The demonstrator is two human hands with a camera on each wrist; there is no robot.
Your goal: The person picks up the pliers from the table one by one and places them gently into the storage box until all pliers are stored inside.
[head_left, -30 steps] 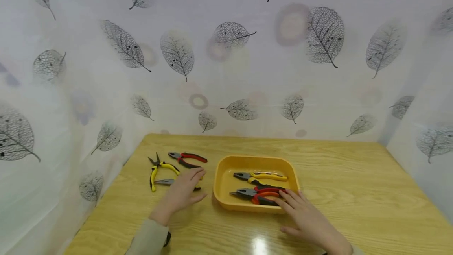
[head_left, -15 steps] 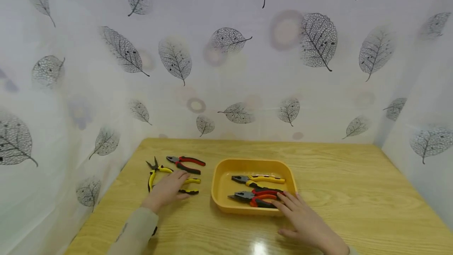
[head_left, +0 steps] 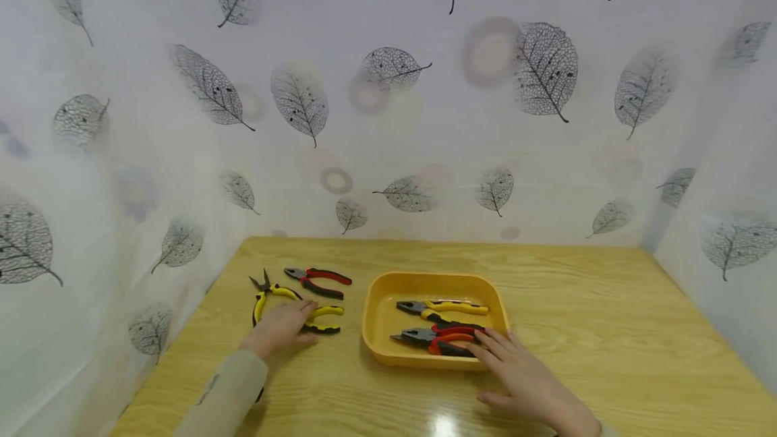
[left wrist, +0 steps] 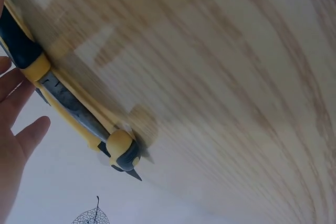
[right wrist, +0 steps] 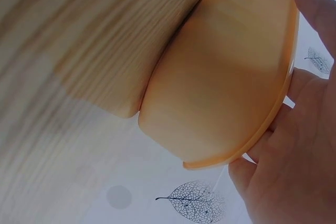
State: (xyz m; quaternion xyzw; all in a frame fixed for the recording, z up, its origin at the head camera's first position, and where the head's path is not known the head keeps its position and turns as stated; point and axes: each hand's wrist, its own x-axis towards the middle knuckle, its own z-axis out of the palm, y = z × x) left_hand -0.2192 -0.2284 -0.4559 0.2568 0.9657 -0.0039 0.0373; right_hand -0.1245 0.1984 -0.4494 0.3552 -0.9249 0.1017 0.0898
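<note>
My left hand (head_left: 279, 329) reaches over yellow-and-black long-nose pliers (head_left: 328, 311), covering their jaws. In the left wrist view its fingers lie beside the handle of these pliers (left wrist: 37, 69), with the thumb apart. Behind them open yellow-handled pliers (head_left: 261, 302) lie on the table. My right hand (head_left: 522, 376) rests at the front right corner of the yellow tray (head_left: 375, 349), fingers over the rim; the right wrist view shows the tray's outer wall (right wrist: 210, 77) beside it. Inside lie yellow-handled pliers (head_left: 455, 305) and red-and-black pliers (head_left: 449, 339), with another pointed tip under the red pair.
Another pair of red-and-black pliers (head_left: 322, 280) lies at the back left of the wooden table (head_left: 583, 288). A pale curtain with a leaf print (head_left: 388, 154) stands along the back and both sides.
My left hand has moved left and down over the long-nose pliers, uncovering their handles and hiding their jaws. The right hand stays at the tray. The head view has shifted slightly.
</note>
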